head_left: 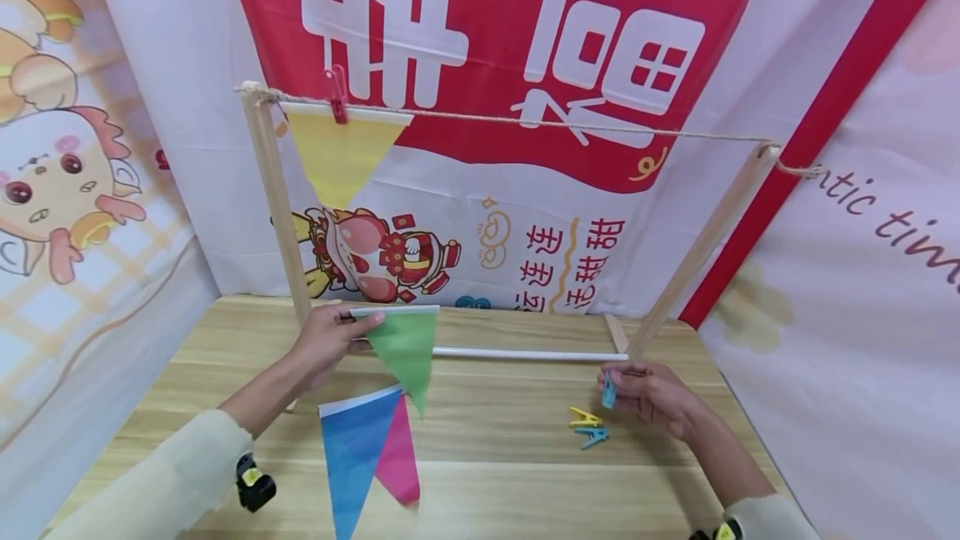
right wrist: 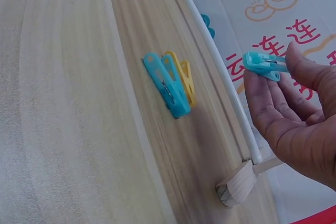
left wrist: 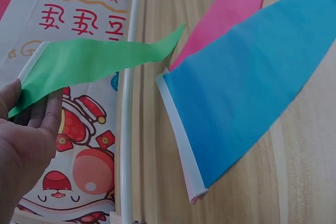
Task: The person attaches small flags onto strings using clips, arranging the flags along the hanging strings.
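Note:
My left hand [head_left: 327, 340] pinches a green triangular pennant [head_left: 408, 348] by its white top edge, thumb in front and fingers behind. Its tip hangs over the table. In the right hand [head_left: 660, 398], a light blue clothespin [head_left: 609, 390] is held between thumb and fingers. A blue pennant [head_left: 356, 440] lies on the table partly over a pink pennant [head_left: 400, 461], below the left hand. Beside the right hand lie a yellow clothespin [head_left: 585, 417] and another blue clothespin [head_left: 593, 437]. A yellow pennant [head_left: 341, 152] hangs from a string [head_left: 480, 117] under a red clothespin [head_left: 337, 94].
The string runs between a left wooden post [head_left: 277, 198] and a right wooden post [head_left: 701, 252]. A white rod [head_left: 525, 353] spans low between them. Behind the wooden table [head_left: 495, 490] hangs a printed cloth [head_left: 480, 223].

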Motion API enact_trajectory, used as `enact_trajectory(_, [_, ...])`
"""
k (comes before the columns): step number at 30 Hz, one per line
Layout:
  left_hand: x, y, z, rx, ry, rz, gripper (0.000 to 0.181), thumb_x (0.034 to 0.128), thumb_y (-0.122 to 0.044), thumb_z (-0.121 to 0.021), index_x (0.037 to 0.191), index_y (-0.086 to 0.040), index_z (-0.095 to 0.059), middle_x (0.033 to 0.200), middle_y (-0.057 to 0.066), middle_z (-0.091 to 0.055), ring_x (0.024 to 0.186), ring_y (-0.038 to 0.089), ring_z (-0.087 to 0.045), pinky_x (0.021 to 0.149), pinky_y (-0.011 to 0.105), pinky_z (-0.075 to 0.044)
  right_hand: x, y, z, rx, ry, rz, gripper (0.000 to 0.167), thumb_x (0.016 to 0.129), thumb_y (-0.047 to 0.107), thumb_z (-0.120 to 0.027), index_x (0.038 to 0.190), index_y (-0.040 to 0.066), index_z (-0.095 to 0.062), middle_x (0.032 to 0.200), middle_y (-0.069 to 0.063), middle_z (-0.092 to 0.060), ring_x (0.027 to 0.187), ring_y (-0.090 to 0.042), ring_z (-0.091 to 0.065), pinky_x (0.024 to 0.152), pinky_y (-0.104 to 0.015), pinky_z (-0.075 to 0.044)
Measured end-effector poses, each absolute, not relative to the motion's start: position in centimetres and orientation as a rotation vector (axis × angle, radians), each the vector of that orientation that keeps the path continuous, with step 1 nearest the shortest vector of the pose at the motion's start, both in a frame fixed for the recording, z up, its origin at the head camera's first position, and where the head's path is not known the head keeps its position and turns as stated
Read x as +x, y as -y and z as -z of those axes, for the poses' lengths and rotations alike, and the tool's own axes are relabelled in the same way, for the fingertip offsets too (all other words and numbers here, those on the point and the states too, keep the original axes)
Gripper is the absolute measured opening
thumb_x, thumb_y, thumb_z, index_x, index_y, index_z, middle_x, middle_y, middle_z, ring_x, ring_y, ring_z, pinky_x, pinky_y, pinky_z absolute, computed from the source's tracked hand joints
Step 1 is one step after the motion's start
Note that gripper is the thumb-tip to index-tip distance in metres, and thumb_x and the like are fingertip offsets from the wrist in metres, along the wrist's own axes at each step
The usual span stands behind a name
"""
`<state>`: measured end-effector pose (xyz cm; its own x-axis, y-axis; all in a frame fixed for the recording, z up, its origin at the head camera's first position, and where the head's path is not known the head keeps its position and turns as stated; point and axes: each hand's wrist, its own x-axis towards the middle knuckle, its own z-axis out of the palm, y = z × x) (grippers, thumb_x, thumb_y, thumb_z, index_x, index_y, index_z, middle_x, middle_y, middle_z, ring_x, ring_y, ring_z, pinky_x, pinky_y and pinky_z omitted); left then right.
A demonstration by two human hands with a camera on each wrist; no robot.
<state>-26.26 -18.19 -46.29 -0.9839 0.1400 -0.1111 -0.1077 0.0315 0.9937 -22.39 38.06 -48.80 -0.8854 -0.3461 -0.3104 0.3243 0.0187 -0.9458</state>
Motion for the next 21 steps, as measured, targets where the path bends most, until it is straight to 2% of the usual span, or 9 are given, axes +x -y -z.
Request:
enact_trajectory(7, [-26.3, 17.8, 45.3, 0.034, -2.145, -2.063, 0.046, 0.1114, -0.027, -0.076, 0.144, 0.005, -0.071, 0.114, -0.001, -0.082, 0.100, 0.014, -0.084, 0.100, 0.037, -0.069, -22.6, -37.7, 48.3, -0.014, -1.904, 1.974, 0.037, 0.116, 0.014, -0.065, 0.147, -0.004, -0.065, 0.120, 0.002, -0.085, 0.113, -0.011, -0.082, 0.102, -0.030, -0.067])
enact_trajectory(13, [-26.5, 17.9, 45.1, 0.042, -2.153, -2.078, 0.046, 0.1110, -0.025, -0.076, 0.143, 0.007, -0.071, 0.111, -0.002, -0.083, 0.098, 0.014, -0.084, 0.098, 0.035, -0.069, -22.4, -37.4, 48.0, -0.039, -1.922, 2.012, 0.040, 0.117, 0.014, -0.064, 0.149, -0.008, -0.061, 0.118, 0.006, -0.085, 0.113, -0.012, -0.083, 0.101, -0.029, -0.068])
enact_trajectory(21, [-27.3, 17.3, 44.1, 0.082, -2.170, -2.066, 0.048, 0.1101, -0.028, -0.078, 0.142, 0.008, -0.071, 0.114, -0.003, -0.080, 0.101, 0.011, -0.083, 0.099, 0.033, -0.069, -22.8, -37.0, 47.1, -0.061, -2.000, 2.013, 0.040, 0.116, 0.015, -0.065, 0.149, -0.007, -0.062, 0.125, 0.003, -0.084, 0.115, -0.011, -0.082, 0.103, -0.029, -0.067])
